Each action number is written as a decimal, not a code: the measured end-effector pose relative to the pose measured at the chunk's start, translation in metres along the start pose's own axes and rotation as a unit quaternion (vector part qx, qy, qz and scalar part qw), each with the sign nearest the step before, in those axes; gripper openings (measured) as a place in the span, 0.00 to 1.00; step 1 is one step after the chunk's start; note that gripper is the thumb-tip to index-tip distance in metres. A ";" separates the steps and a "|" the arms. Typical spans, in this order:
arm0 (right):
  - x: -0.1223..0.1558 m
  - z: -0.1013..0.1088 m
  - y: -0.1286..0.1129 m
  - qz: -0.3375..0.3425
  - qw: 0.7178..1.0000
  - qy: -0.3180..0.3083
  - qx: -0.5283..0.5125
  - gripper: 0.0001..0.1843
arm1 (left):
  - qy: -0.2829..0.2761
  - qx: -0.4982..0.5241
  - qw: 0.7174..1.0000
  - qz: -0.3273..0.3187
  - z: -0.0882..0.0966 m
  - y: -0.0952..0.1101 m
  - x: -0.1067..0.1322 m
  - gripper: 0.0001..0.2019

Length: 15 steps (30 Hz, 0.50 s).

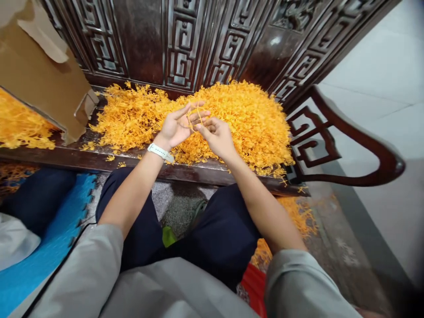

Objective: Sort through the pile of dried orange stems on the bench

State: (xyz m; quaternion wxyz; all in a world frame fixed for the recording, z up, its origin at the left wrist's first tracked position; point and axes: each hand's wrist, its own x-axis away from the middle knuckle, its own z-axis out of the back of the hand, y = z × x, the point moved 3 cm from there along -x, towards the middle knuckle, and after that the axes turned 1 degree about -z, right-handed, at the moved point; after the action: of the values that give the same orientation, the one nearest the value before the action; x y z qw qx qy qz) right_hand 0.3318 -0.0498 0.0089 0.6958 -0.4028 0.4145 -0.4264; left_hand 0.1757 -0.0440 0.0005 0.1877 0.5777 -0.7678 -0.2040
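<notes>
One cardboard sheet (49,75) stands well left of the left hand, with orange pieces (23,121) beyond it. Blue mat (58,234) on the floor, lower left of the same hand. Looser orange heap (127,117) just left of the left hand, on a dark wooden bench (185,173). Left hand (179,127): palm partly upturned, fingers extended, pale wristband (160,152) below it on the wrist; whether it grips anything, cannot tell. Orange strand (199,115): thin, curved, between the two hands, across the left fingers and at the right fingertips. Right hand (217,134): narrow, fingers curled, thumb and forefinger pinched on the strand. Denser orange heap (255,123) behind and to the right of the right hand, against the carved backrest (182,44). Curved wooden armrest (367,152) well right of the right hand, past the heap.
</notes>
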 end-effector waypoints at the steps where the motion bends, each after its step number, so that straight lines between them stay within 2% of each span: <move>1: 0.001 0.001 -0.002 0.009 1.000 -0.016 0.002 0.19 | -0.012 -0.002 1.000 0.006 0.000 0.002 0.002 0.11; 3: 0.003 0.012 -0.009 0.016 0.998 -0.044 -0.034 0.16 | -0.020 -0.001 1.000 0.011 0.002 0.011 0.007 0.13; 5: 0.008 0.034 -0.017 -0.006 0.984 -0.051 -0.169 0.11 | -0.014 -0.005 1.000 0.010 0.007 0.027 0.015 0.16; 6: 0.011 0.048 -0.021 -0.034 0.957 -0.052 -0.284 0.09 | -0.015 -0.020 1.000 0.008 0.009 0.037 0.020 0.17; 7: 0.015 0.061 -0.025 -0.065 0.899 -0.059 -0.430 0.06 | -0.018 -0.043 0.999 0.001 0.010 0.047 0.026 0.17; 8: 0.020 0.075 -0.030 -0.090 0.795 -0.080 -0.595 0.04 | -0.022 -0.077 0.997 -0.012 0.011 0.058 0.031 0.16; 9: 0.025 0.089 -0.037 -0.096 0.644 -0.111 -0.750 0.05 | -0.028 -0.117 0.992 -0.029 0.012 0.067 0.036 0.16; 10: 0.030 0.105 -0.045 -0.064 0.477 -0.156 -0.862 0.06 | -0.019 -0.144 0.988 -0.060 0.013 0.077 0.040 0.18; 11: 0.034 0.122 -0.053 -0.002 0.348 -0.218 -0.912 0.06 | -0.007 -0.168 0.982 -0.083 0.015 0.084 0.043 0.23; 12: 0.039 0.138 -0.059 0.061 0.303 -0.293 -0.905 0.07 | -0.009 -0.191 0.976 -0.101 0.015 0.089 0.044 0.30; 13: 0.043 0.149 -0.062 0.110 0.358 -0.362 -0.854 0.09 | -0.009 -0.202 0.972 -0.121 0.016 0.093 0.044 0.34; 14: 0.046 0.155 -0.061 0.138 0.491 -0.396 -0.763 0.11 | -0.002 -0.225 0.966 -0.125 0.017 0.094 0.041 0.34; 15: 0.046 0.155 -0.055 0.138 0.658 -0.380 -0.635 0.13 | 0.014 -0.269 0.955 -0.124 0.020 0.094 0.038 0.30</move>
State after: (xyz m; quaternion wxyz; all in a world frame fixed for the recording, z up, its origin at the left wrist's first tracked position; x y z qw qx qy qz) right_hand 0.4741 -0.0777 0.0996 0.4184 -0.8117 0.3347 0.2323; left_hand 0.0796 -0.0550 0.0355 0.3201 0.5991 -0.6041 -0.4167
